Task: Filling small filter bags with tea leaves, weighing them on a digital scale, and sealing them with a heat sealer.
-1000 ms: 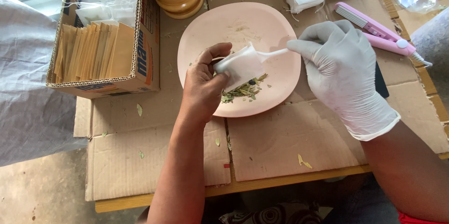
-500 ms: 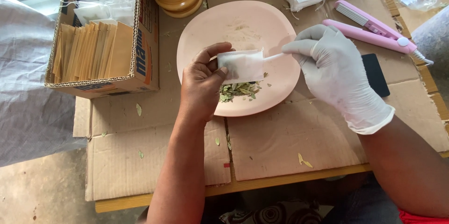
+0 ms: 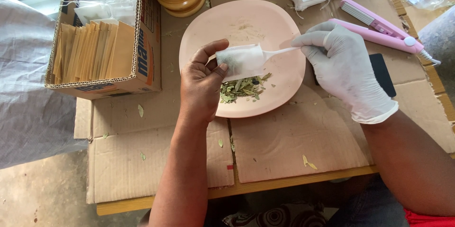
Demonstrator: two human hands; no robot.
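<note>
A small white filter sachet (image 3: 239, 61), translucent and partly filled with green leaf, was held at frame centre over the pink plate (image 3: 279, 23), pinched shut in the left hand (image 3: 201, 84). A white spoon (image 3: 279, 52), its long axis horizontal, was entered into the sachet's right-hand mouth, gripped closed by the gloved right hand (image 3: 343, 68).

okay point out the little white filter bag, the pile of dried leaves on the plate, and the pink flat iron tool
white filter bag (image 3: 241, 61), head view, middle of its face.
dried leaves (image 3: 239, 89), head view, centre of the pile.
pink flat iron tool (image 3: 379, 31), head view, middle of its long body.
</note>
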